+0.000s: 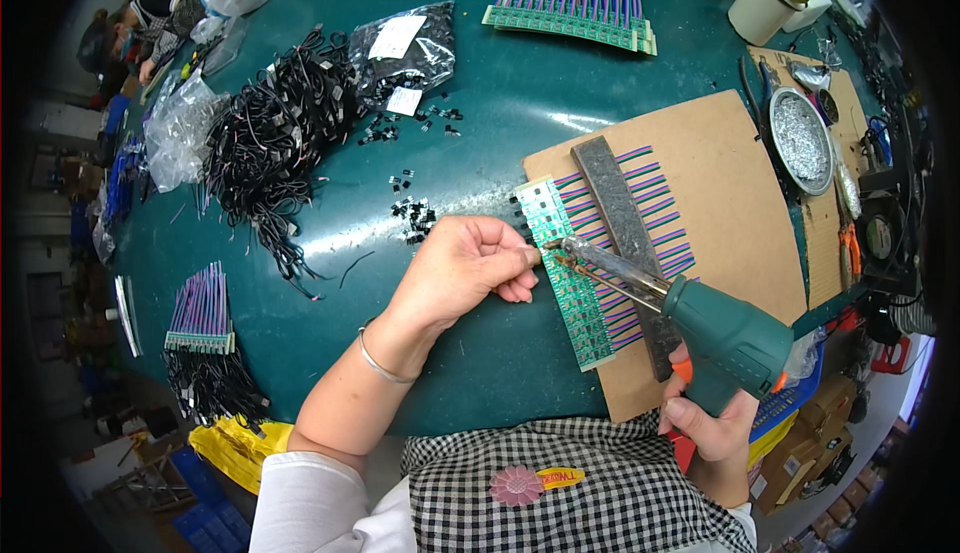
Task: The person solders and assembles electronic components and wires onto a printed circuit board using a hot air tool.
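Note:
My right hand (715, 425) is wrapped round the handle of a green soldering gun (728, 331). Its metal tip reaches left onto a green circuit board panel (580, 318). At the panel's left edge, my left hand (468, 268) is closed in a pinch close to the tip; what lies between its fingers is too small to make out. Several small black parts stick out of that edge above the fingers. Striped wires (672, 221) run right from the panel, pressed under a dark flat bar (628, 223). Panel and bar rest partly on brown cardboard (735, 173).
Loose black components (412, 218) lie left of the panel. Beyond are a black cable heap (285, 123) and a clear bag (425, 38). Another wired panel (570, 25) lies at the back, a finished-looking bundle (200, 338) at left. A round metal dish (802, 141) stands right.

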A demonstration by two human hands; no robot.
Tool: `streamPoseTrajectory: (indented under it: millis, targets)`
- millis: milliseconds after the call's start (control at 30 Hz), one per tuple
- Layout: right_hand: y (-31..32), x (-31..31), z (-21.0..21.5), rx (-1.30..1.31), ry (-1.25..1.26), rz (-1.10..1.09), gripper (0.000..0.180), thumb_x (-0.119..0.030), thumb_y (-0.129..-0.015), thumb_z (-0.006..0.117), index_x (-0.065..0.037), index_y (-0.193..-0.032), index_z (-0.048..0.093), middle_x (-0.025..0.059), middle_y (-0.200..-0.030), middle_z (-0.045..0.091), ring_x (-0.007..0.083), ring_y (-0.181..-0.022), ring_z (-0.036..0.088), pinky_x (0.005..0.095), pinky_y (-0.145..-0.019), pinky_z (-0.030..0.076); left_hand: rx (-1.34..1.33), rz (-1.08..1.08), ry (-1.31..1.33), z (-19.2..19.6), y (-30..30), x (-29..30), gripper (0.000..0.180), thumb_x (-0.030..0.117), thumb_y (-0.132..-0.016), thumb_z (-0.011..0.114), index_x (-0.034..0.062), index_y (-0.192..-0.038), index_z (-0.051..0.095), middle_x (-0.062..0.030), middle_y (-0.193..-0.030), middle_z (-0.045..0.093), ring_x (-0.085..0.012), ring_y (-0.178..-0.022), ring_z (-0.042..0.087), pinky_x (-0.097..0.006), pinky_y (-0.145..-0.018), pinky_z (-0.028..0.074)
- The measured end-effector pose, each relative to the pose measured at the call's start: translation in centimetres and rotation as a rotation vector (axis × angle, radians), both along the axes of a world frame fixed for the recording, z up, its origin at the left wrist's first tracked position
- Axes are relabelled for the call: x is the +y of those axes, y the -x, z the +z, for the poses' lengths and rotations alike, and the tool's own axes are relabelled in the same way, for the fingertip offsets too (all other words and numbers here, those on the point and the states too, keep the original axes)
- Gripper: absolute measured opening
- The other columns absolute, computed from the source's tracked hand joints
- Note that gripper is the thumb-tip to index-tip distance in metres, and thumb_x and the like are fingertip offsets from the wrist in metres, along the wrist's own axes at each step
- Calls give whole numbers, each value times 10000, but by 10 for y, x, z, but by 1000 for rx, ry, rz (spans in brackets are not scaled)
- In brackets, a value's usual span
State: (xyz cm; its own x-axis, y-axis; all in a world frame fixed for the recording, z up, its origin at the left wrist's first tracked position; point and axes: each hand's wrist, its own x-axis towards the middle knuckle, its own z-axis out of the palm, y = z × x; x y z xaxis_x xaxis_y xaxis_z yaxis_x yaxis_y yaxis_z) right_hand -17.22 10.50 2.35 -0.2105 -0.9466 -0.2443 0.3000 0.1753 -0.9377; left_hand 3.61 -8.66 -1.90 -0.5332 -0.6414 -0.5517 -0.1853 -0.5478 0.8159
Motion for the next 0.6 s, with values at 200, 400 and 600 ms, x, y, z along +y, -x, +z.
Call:
streamPoseTrajectory:
  millis: [200,400,600]
  targets:
    - [-1,0,-1,17,-70,-8,399,63,-737,626,94,-1089,441,138,-824,571,147,-597,572,245,-506,490,3,6,5,-1,0,1,98,56,-813,616,-39,-795,601,-87,-675,632,-127,-560,609,-217,-540,511]
    - [3,8,-9,100,-66,75,399,-3,-729,643,60,-1041,403,126,-717,504,168,-512,535,256,-424,484,-3,19,2,0,1,1,99,56,-813,616,-41,-796,599,-87,-674,632,-126,-557,607,-218,-541,510]
    - [4,11,-5,62,-120,-36,446,-45,-704,675,79,-1036,403,140,-699,520,175,-493,539,264,-402,471,-19,8,21,0,2,1,94,51,-810,612,-37,-777,600,-84,-663,629,-122,-555,605,-218,-535,507]
